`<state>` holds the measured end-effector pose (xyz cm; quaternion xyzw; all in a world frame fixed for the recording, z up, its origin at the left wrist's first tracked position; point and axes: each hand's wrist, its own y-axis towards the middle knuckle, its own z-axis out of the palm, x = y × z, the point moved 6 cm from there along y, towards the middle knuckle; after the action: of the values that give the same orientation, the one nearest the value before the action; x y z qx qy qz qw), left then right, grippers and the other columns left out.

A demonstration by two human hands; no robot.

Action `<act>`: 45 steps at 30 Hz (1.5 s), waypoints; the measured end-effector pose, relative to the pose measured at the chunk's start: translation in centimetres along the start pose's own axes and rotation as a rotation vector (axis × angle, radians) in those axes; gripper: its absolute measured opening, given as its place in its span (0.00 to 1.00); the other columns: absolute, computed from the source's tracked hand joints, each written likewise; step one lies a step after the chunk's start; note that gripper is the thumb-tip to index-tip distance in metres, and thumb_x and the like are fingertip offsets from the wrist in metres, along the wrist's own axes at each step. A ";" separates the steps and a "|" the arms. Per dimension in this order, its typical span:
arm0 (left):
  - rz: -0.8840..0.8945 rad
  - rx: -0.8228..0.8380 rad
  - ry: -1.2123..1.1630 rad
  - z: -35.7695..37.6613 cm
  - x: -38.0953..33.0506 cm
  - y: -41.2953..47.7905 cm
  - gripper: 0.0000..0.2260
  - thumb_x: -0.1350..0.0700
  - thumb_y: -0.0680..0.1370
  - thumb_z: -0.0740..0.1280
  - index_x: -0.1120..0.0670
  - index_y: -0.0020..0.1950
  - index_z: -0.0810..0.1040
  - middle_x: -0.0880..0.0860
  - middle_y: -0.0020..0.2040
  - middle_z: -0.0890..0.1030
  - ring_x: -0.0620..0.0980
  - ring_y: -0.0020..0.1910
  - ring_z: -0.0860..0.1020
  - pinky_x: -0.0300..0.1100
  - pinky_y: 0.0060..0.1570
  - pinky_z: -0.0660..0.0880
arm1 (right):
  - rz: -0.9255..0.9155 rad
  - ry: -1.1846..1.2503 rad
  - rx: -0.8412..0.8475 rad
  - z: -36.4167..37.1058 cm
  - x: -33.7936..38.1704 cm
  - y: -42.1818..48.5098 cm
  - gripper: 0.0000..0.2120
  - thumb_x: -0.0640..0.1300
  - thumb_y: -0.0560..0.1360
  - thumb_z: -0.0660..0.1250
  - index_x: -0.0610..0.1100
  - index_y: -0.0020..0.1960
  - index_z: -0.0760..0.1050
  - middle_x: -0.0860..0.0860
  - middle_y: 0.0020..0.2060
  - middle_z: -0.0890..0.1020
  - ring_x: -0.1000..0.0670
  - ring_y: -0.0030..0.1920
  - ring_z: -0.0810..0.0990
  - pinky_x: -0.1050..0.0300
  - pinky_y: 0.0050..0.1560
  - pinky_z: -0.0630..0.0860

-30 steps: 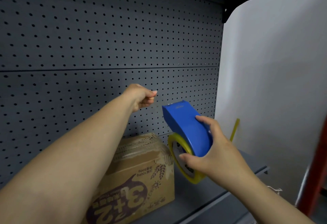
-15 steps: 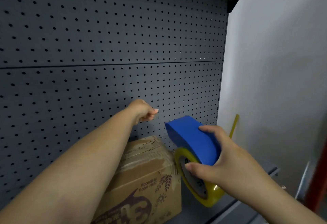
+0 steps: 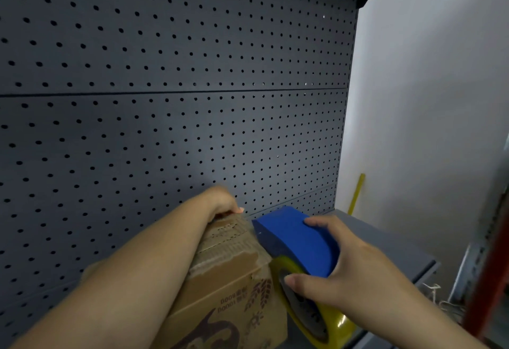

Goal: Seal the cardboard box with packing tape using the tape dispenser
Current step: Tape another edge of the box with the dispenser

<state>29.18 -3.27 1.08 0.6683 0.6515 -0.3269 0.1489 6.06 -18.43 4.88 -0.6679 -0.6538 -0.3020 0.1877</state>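
A brown cardboard box with dark print stands on the grey shelf, its top glossy with wrinkled clear tape. My left hand reaches over the box to the far edge of its top, fingers pinched together on the tape end, which is barely visible. My right hand grips the blue tape dispenser from the right, thumb on the yellowish tape roll. The dispenser's nose sits just off the box's top right edge.
A dark grey pegboard forms the back wall right behind the box. A white wall closes the right side, with a thin yellow strip leaning against it. A red upright post stands at far right.
Both hands have come down: the left hand dropped from mid-air in front of the pegboard to the box's far top edge, and the dispenser lowered beside the box's top right edge.
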 end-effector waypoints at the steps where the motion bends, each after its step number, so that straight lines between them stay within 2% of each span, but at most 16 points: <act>1: -0.038 0.015 0.013 0.2 0.4 0.1 0.18 0.55 0.74 0.69 0.64 0.59 0.75 0.60 0.55 0.78 0.58 0.54 0.77 0.50 0.61 0.72 | 0.006 0.003 0.004 0.1 -0.1 0.0 0.32 0.66 0.60 0.71 0.68 0.57 0.56 0.67 0.46 0.70 0.60 0.46 0.75 0.65 0.44 0.75; 3: -0.074 0.077 0.029 0.5 0.6 -0.1 0.13 0.55 0.76 0.66 0.63 0.55 0.76 0.60 0.54 0.78 0.58 0.53 0.77 0.51 0.61 0.72 | 0.013 0.012 0.001 0.1 -0.3 0.0 0.32 0.66 0.60 0.71 0.68 0.57 0.57 0.67 0.46 0.70 0.60 0.45 0.75 0.65 0.43 0.75; 5: -0.073 0.127 0.043 0.8 0.4 -0.4 0.07 0.56 0.77 0.64 0.59 0.45 0.77 0.58 0.45 0.78 0.55 0.44 0.78 0.48 0.57 0.74 | 0.012 0.016 0.004 0.1 -0.4 -0.1 0.32 0.65 0.60 0.71 0.68 0.58 0.57 0.68 0.46 0.69 0.61 0.45 0.74 0.66 0.42 0.74; 6: -0.056 0.124 0.075 0.9 0.2 -0.5 0.07 0.56 0.77 0.63 0.58 0.42 0.77 0.57 0.42 0.78 0.54 0.42 0.78 0.47 0.54 0.74 | 0.011 0.018 0.004 0.1 -0.4 -0.1 0.32 0.65 0.60 0.71 0.68 0.58 0.57 0.68 0.46 0.69 0.61 0.45 0.74 0.66 0.41 0.74; 8: -0.007 0.082 0.204 0.9 -0.2 -0.6 0.09 0.53 0.76 0.64 0.57 0.47 0.78 0.57 0.49 0.79 0.54 0.50 0.78 0.45 0.52 0.72 | 0.014 0.028 0.003 0.1 -0.5 -0.1 0.32 0.65 0.60 0.71 0.68 0.58 0.57 0.67 0.46 0.70 0.61 0.45 0.75 0.66 0.40 0.73; 10: -0.003 0.039 0.409 0.7 -0.2 -0.8 0.24 0.42 0.75 0.62 0.57 0.64 0.74 0.58 0.65 0.74 0.55 0.65 0.73 0.46 0.61 0.69 | 0.012 0.036 0.003 0.1 -0.6 0.0 0.32 0.65 0.60 0.71 0.68 0.58 0.58 0.66 0.47 0.71 0.60 0.46 0.75 0.66 0.41 0.73; 12: 0.042 -0.051 0.612 0.4 -0.5 -1.0 0.35 0.33 0.74 0.57 0.58 0.70 0.68 0.58 0.71 0.70 0.56 0.68 0.69 0.47 0.65 0.67 | 0.010 0.041 0.004 0.0 -0.8 0.0 0.32 0.65 0.60 0.71 0.68 0.58 0.58 0.66 0.47 0.71 0.60 0.46 0.75 0.65 0.42 0.73; 13: 0.118 -0.118 0.664 0.2 -1.1 -1.4 0.35 0.33 0.74 0.55 0.59 0.69 0.69 0.58 0.69 0.71 0.56 0.66 0.71 0.47 0.64 0.68 | 0.007 0.044 0.008 0.0 -0.8 0.0 0.32 0.65 0.60 0.71 0.67 0.58 0.58 0.65 0.47 0.72 0.60 0.46 0.75 0.65 0.43 0.74; 15: 0.345 -0.173 0.649 0.5 -2.4 -2.4 0.27 0.39 0.78 0.54 0.59 0.66 0.72 0.57 0.65 0.73 0.55 0.62 0.72 0.47 0.62 0.70 | -0.002 0.054 0.016 -0.1 -1.0 0.1 0.32 0.65 0.60 0.71 0.67 0.58 0.59 0.64 0.48 0.73 0.59 0.47 0.76 0.63 0.44 0.75; 17: 0.467 -0.060 0.602 1.8 -2.8 -3.9 0.21 0.45 0.81 0.52 0.57 0.65 0.73 0.56 0.64 0.73 0.53 0.63 0.71 0.46 0.63 0.68 | -0.004 0.065 0.024 -0.1 -1.3 0.2 0.32 0.64 0.61 0.71 0.66 0.60 0.59 0.61 0.51 0.74 0.57 0.48 0.76 0.60 0.47 0.76; 20: 0.408 0.056 0.573 3.1 -1.6 -5.0 0.19 0.50 0.82 0.50 0.56 0.64 0.74 0.55 0.65 0.74 0.53 0.62 0.73 0.43 0.61 0.68 | -0.016 0.059 0.039 0.0 -1.5 0.2 0.33 0.64 0.62 0.71 0.64 0.63 0.60 0.58 0.53 0.74 0.54 0.49 0.76 0.59 0.48 0.75; 25: 0.425 0.016 0.585 3.7 -1.1 -5.5 0.19 0.52 0.82 0.48 0.56 0.67 0.70 0.55 0.69 0.71 0.52 0.66 0.69 0.41 0.63 0.64 | -0.032 0.002 0.119 0.4 -1.6 -0.1 0.40 0.68 0.58 0.71 0.64 0.65 0.57 0.55 0.55 0.74 0.52 0.52 0.76 0.57 0.50 0.75; 31: 0.374 0.001 0.611 4.0 -1.0 -5.9 0.19 0.52 0.82 0.48 0.56 0.66 0.70 0.55 0.67 0.71 0.52 0.64 0.70 0.41 0.61 0.64 | -0.054 -0.050 0.165 0.7 -2.3 -1.9 0.42 0.58 0.63 0.73 0.61 0.69 0.51 0.56 0.45 0.74 0.58 0.41 0.75 0.64 0.38 0.73; 35: 0.331 -0.015 0.622 4.0 -0.7 -6.0 0.18 0.51 0.81 0.48 0.56 0.65 0.70 0.55 0.66 0.71 0.52 0.62 0.70 0.44 0.61 0.66 | -0.071 -0.064 0.137 0.2 -3.1 -3.4 0.42 0.59 0.63 0.73 0.61 0.68 0.51 0.58 0.43 0.73 0.59 0.39 0.74 0.66 0.34 0.70; 39: 0.302 -0.028 0.616 3.9 -0.6 -6.4 0.19 0.52 0.81 0.47 0.57 0.66 0.69 0.56 0.67 0.70 0.52 0.63 0.69 0.44 0.61 0.65 | -0.063 -0.098 0.153 -0.6 -4.6 -5.7 0.41 0.60 0.62 0.72 0.64 0.66 0.51 0.58 0.43 0.74 0.58 0.39 0.76 0.65 0.36 0.74; 45: 0.263 -0.046 0.650 3.8 -1.1 -7.3 0.19 0.52 0.82 0.47 0.57 0.66 0.69 0.57 0.66 0.71 0.53 0.62 0.71 0.45 0.61 0.66 | -0.086 -0.148 0.166 -1.1 -6.4 -8.9 0.41 0.64 0.61 0.71 0.70 0.63 0.46 0.60 0.46 0.73 0.60 0.42 0.75 0.66 0.40 0.72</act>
<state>21.23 -5.74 0.59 0.8121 0.5803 -0.0602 -0.0106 -2.65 -23.32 0.25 -0.6418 -0.7168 -0.2044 0.1806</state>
